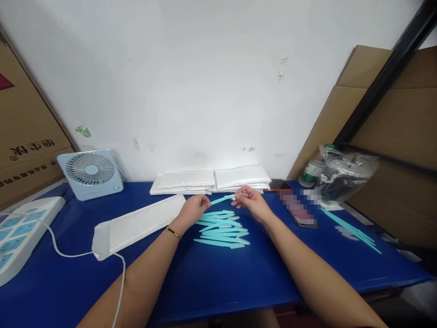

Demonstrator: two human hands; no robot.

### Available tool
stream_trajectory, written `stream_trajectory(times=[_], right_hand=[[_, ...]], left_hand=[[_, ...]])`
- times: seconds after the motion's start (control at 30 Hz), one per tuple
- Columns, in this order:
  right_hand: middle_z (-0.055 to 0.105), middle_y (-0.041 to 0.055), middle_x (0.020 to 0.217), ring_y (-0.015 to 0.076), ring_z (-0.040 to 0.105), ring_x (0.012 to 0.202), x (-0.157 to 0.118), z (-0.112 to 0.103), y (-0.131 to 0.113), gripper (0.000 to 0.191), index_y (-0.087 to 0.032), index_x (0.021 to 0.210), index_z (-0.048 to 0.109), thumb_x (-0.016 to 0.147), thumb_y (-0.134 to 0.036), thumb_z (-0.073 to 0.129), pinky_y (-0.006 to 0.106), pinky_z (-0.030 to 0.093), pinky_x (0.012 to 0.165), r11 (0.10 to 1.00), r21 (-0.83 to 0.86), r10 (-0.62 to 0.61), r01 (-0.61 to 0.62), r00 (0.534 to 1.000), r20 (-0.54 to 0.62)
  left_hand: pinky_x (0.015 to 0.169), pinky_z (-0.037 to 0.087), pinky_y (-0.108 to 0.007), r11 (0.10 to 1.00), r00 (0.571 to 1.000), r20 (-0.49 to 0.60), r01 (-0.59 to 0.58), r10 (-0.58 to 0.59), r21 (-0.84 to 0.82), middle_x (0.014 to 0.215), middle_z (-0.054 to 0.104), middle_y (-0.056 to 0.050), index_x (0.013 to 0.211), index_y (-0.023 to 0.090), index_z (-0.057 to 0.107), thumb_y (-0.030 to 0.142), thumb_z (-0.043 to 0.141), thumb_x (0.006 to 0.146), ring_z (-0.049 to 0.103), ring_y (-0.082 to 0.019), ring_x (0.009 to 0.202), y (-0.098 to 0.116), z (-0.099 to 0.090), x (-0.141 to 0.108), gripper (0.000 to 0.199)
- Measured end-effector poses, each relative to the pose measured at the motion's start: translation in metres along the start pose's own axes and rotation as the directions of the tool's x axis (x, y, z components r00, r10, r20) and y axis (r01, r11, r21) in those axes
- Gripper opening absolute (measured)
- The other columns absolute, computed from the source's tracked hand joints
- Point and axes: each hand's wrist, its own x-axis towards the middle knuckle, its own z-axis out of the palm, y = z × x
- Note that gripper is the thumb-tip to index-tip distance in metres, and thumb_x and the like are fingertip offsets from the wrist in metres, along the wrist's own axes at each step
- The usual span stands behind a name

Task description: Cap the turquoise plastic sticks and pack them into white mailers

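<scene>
A turquoise eyebrow razor (221, 199) is stretched between my two hands above the table. My left hand (195, 208) pinches the thin handle end, with fingers and thumb closed. At the whitish head end, my right hand (251, 202) has its fingertips closed on the razor. Just below, a loose row of several similar razors (223, 234) lies on the blue table, their pale ends pointing right. A long white padded envelope (139, 223) rests beside my left forearm, its near end folded over.
White envelopes (186, 179) are stacked against the wall. A small fan (92, 173) and a power strip (29, 228) stand left, with a white cable (56, 248). At right are phones (280, 184), a bottle (311, 172), a plastic bag (344, 175) and more turquoise razors (355, 232).
</scene>
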Motion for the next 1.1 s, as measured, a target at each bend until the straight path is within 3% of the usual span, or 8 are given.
stream_trajectory(times=[0.23, 0.37, 0.5, 0.6, 0.77, 0.87, 0.97, 1.1], right_hand=[[0.068, 0.0016, 0.066, 0.0149, 0.065, 0.059, -0.006, -0.003, -0.024, 0.030, -0.017, 0.079, 0.057, 0.068, -0.041, 0.072, 0.025, 0.048, 0.056, 0.973, -0.230, 0.040, -0.010, 0.991, 0.130], [0.068, 0.0039, 0.074, 0.0175, 0.065, 0.066, -0.047, -0.057, -0.060, 0.026, -0.020, 0.081, 0.059, 0.070, -0.040, 0.070, 0.032, 0.051, 0.064, 0.943, -0.321, -0.161, 0.092, 0.967, -0.196], [0.068, 0.0079, 0.076, 0.0222, 0.064, 0.068, -0.118, -0.145, -0.054, 0.028, -0.023, 0.082, 0.062, 0.066, -0.045, 0.069, 0.036, 0.049, 0.064, 0.858, -0.513, -0.371, -0.030, 0.654, -0.659], [0.068, 0.0140, 0.075, 0.0271, 0.062, 0.067, -0.163, -0.201, -0.028, 0.019, -0.026, 0.075, 0.063, 0.066, -0.043, 0.067, 0.041, 0.042, 0.061, 0.631, -0.585, -0.396, -0.509, 0.438, -0.807], [0.068, 0.0173, 0.088, 0.0361, 0.061, 0.085, -0.193, -0.228, -0.004, 0.015, -0.031, 0.071, 0.066, 0.070, -0.044, 0.058, 0.051, 0.035, 0.069, 0.197, -0.639, -0.282, -0.744, 0.581, -0.763], [0.065, 0.0158, 0.104, 0.0389, 0.056, 0.098, -0.187, -0.207, -0.010, 0.025, -0.029, 0.083, 0.068, 0.072, -0.045, 0.052, 0.055, 0.035, 0.076, 0.134, -0.728, -0.411, -0.672, 0.631, -0.658], [0.065, 0.0133, 0.105, 0.0357, 0.056, 0.101, -0.172, -0.163, -0.019, 0.033, -0.024, 0.091, 0.067, 0.075, -0.046, 0.049, 0.052, 0.040, 0.081, 0.270, -0.852, -0.512, -0.449, 0.682, -0.521], [0.064, 0.0102, 0.112, 0.0259, 0.060, 0.099, -0.138, -0.077, -0.019, 0.042, -0.022, 0.111, 0.060, 0.082, -0.050, 0.048, 0.037, 0.048, 0.079, 0.714, -0.694, -0.307, -0.089, 0.852, -0.424]], left_hand=[[0.071, 0.043, -0.029, 0.997, 0.992, 0.106, -0.068, 0.063, 0.041, 0.089, 0.066, -0.005, 0.092, 0.019, 0.063, 0.044, 0.048, 0.080, 0.060, -0.020, 0.083, 0.018, -0.004, -0.009, 0.031], [0.098, 0.034, -0.039, 0.960, 0.937, 0.279, -0.252, 0.210, 0.125, 0.136, 0.044, -0.013, 0.132, 0.020, 0.042, 0.064, 0.068, 0.053, 0.038, -0.033, 0.124, 0.029, -0.005, -0.028, 0.094], [0.103, 0.024, -0.048, 0.927, 0.901, 0.391, -0.293, 0.187, 0.233, 0.138, 0.039, -0.015, 0.135, 0.022, 0.038, 0.065, 0.074, 0.042, 0.031, -0.036, 0.127, 0.035, -0.003, -0.040, 0.108], [0.097, 0.032, -0.044, 0.915, 0.902, 0.397, -0.294, 0.170, 0.276, 0.127, 0.048, -0.015, 0.126, 0.020, 0.047, 0.061, 0.069, 0.056, 0.040, -0.033, 0.119, 0.039, -0.001, -0.040, 0.083], [0.086, 0.042, -0.037, 0.851, 0.907, 0.371, -0.347, 0.198, 0.395, 0.107, 0.058, -0.016, 0.107, 0.014, 0.057, 0.040, 0.063, 0.069, 0.050, -0.030, 0.104, 0.053, 0.004, -0.043, 0.046], [0.083, 0.045, -0.037, 0.810, 0.921, 0.349, -0.336, 0.175, 0.480, 0.100, 0.060, -0.018, 0.099, 0.010, 0.058, 0.023, 0.058, 0.070, 0.055, -0.030, 0.096, 0.063, 0.012, -0.046, 0.031], [0.078, 0.047, -0.036, 0.815, 0.924, 0.364, -0.301, 0.120, 0.495, 0.096, 0.062, -0.018, 0.095, 0.010, 0.058, 0.013, 0.053, 0.069, 0.060, -0.028, 0.087, 0.069, 0.022, -0.047, 0.026], [0.074, 0.049, -0.037, 0.839, 0.941, 0.327, -0.247, 0.088, 0.486, 0.093, 0.063, -0.018, 0.089, 0.011, 0.058, 0.013, 0.054, 0.068, 0.062, -0.029, 0.084, 0.068, 0.029, -0.047, 0.021]])
